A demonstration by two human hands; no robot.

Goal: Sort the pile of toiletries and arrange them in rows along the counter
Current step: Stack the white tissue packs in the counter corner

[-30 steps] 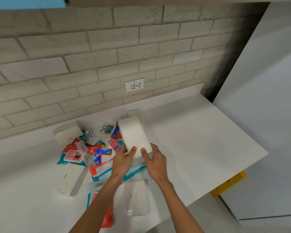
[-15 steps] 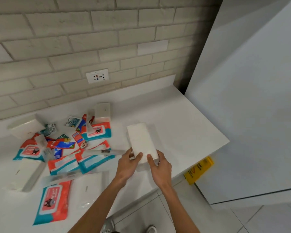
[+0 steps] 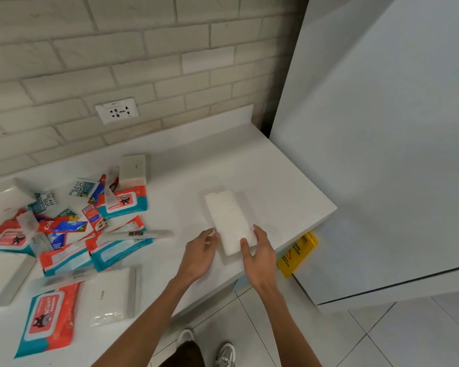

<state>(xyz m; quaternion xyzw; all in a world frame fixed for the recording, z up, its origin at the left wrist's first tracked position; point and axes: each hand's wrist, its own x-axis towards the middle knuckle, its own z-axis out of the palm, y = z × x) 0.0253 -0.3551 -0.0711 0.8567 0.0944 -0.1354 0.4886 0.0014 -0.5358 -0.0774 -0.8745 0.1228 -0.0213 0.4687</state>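
Head view: sachet (image 3: 45, 201) label reads "Cream Silk".

Partly unseen
The right grip (image 3: 260, 256) covers the near corner of the tissue pack (image 3: 229, 221); far left of it, a wipes pack (image 3: 7, 241) is cut by the edge, and small print on a sachet (image 3: 81, 188) blurs.
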